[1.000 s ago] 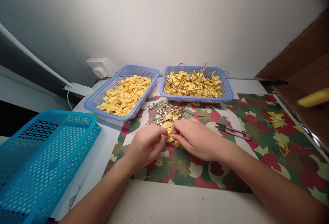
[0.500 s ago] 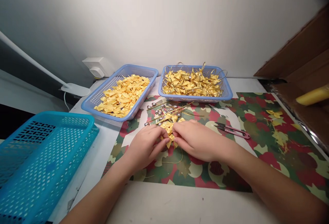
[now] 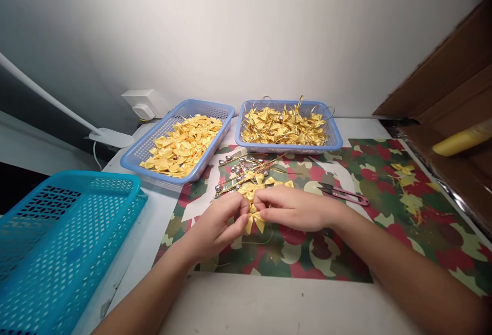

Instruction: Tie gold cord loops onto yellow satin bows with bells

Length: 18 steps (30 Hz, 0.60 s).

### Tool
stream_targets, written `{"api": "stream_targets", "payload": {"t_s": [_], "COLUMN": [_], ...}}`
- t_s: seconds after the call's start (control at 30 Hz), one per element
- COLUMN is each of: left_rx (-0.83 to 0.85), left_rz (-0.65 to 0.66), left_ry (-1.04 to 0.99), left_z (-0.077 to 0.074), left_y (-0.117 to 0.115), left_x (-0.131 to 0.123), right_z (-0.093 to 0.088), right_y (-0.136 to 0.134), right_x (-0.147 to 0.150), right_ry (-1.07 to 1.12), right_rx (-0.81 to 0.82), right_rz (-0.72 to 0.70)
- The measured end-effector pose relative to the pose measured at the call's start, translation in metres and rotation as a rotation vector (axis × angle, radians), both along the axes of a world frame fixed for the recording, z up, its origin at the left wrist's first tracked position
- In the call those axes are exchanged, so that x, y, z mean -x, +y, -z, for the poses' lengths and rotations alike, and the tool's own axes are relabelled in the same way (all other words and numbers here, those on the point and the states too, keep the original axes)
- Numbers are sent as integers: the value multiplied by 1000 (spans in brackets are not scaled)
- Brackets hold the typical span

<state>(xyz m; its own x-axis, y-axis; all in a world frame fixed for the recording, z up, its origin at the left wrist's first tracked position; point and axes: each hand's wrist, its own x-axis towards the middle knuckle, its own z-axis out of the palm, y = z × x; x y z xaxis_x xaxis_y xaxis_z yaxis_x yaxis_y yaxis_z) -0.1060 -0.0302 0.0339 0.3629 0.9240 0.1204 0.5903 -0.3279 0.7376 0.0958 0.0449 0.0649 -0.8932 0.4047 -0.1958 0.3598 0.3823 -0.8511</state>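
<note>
Over the patterned sheet, a yellow ribbon bow [image 3: 254,223] is pinched from both sides. My left hand [image 3: 221,222] is closed, thumb and forefinger at the bow's left side. My right hand [image 3: 294,207] is closed too, its fingertips at the right side of the bow's middle. The fingers hide part of the knot. Just beyond the hands lie more yellow bows [image 3: 246,189], partly covered. Behind these are several silver bells [image 3: 239,169] on gold cords. A thin loop of cord shows on the sheet below the bow.
Thread snips [image 3: 348,196] with a pink handle lie to the right. Two blue baskets stand behind: the left basket [image 3: 128,156] holds yellow bows, the right basket [image 3: 336,138] bows with gold cords. At left is a teal basket [image 3: 132,184]. Yellow scraps [image 3: 411,203] lie far right.
The bow between my hands shows more fully now, its tails pointing down toward me. My right hand has shifted and turned slightly, uncovering bows behind it. The view has moved a little.
</note>
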Motion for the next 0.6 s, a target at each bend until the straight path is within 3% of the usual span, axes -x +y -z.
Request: {"api": "stream_targets", "payload": {"t_s": [0.13,0.2,0.27,0.47,0.6], "left_rx": [-143,-225,-302,-286,-267], "left_rz": [-451,-578,-533,14,32], "left_ry": [94,174,232,357,377], "left_z": [9,14,18,28,35], "left_y": [8,12,14,10,12], "left_x": [8,12,12,0,-3], "right_z": [-5,-8,-9,8,21], "right_y": [9,16,21,22,18], "right_x": [-10,-16,-22,-25,-18], "right_ry": [102,101,33,-332,-394], "right_rx": [-63,-154,-268,-462,-510], "right_rz": [284,387,416,266,233]}}
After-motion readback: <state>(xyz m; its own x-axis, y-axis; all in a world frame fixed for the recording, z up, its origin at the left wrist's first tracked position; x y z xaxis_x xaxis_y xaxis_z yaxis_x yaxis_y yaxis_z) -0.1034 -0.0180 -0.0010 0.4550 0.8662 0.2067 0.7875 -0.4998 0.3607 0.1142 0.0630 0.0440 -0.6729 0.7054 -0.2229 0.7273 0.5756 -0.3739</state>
